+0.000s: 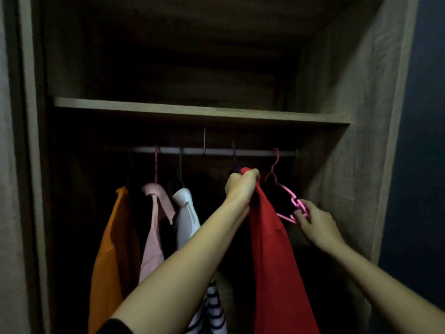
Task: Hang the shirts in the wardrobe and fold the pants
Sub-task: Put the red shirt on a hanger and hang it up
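A red shirt (277, 256) hangs down inside the dim wardrobe, on a purple hanger (234, 155) hooked over the rail (216, 151). My left hand (240, 185) grips the shirt's top at the collar. To its right an empty pink hanger (287, 191) hangs from the rail, and my right hand (310, 219) pinches its lower corner. Further left on the rail hang an orange shirt (113, 256), a pale pink shirt (154, 232) and a white shirt (186, 218). A striped garment (214, 312) shows below my left forearm.
A wooden shelf (192, 110) runs above the rail. The wardrobe's right wall (349, 141) stands close to my right hand, and the left frame (31, 165) bounds the opening. A dark blue wall (421, 165) lies at the far right.
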